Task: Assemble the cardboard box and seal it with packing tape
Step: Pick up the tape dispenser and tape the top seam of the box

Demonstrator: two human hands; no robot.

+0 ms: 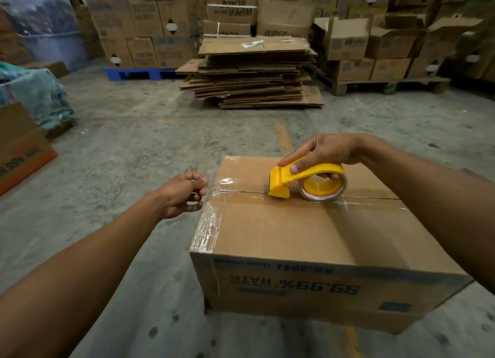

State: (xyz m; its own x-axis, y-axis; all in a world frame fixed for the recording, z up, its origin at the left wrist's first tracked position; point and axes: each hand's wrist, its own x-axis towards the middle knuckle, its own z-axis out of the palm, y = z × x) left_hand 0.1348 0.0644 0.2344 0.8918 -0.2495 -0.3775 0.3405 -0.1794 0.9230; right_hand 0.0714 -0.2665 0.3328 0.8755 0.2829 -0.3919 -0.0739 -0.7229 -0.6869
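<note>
A brown cardboard box (289,232) stands on the concrete floor with its top flaps closed. Clear packing tape (241,194) runs along the centre seam and down the left side. My right hand (329,150) grips a yellow tape dispenser (302,179), which rests on the seam with its blade end pointing left. My left hand (184,194) hovers at the box's left top edge, fingers curled close to the tape end; whether it pinches the tape I cannot tell.
A tall pile of flattened cartons (254,74) lies straight ahead. Stacked boxes on pallets (150,25) line the back wall. A closed carton (18,149) stands at the left, with a cloth-covered heap (40,95) behind it.
</note>
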